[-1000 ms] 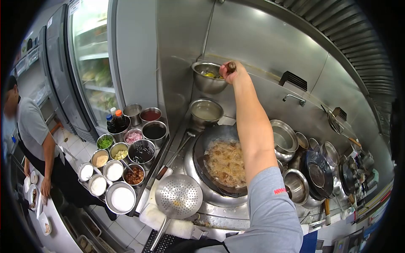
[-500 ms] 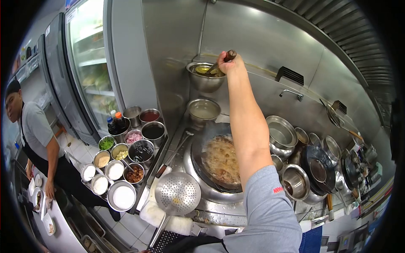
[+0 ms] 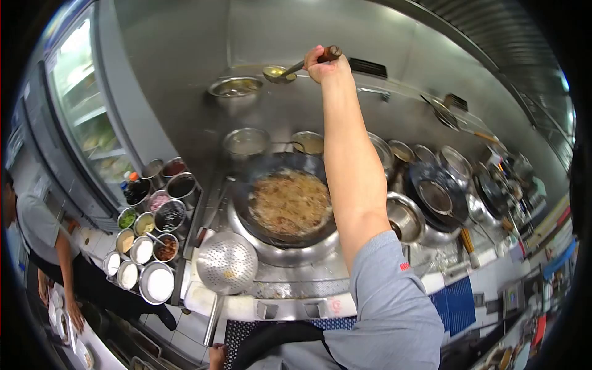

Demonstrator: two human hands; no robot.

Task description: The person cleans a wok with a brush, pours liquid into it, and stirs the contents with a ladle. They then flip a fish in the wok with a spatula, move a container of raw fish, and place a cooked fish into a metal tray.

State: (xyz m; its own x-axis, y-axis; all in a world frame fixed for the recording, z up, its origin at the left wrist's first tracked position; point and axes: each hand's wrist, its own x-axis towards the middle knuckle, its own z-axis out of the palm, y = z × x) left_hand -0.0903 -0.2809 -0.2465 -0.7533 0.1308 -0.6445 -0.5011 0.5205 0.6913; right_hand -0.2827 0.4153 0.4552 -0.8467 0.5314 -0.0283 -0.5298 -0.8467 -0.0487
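Observation:
My right hand is closed round the wooden handle of a ladle, at the end of my outstretched arm. Yellowish liquid, like oil, fills the ladle's bowl, which is raised beside a steel bowl at the back wall. Below my forearm a black wok on the burner holds bubbling brown food in liquid. My left hand is low at the bottom edge, right by the handle end of a perforated skimmer; its fingers are mostly hidden. The skimmer's head lies left of the wok.
Steel pots of seasonings, sauces and chopped ingredients crowd the left side. Further left, a person stands at a counter with plates. More pots and a second wok line the right. A tap juts from the back wall.
The ladle has come up out of the steel bowl at the back and now hangs in the air to its right, with liquid in it. My view has turned rightward.

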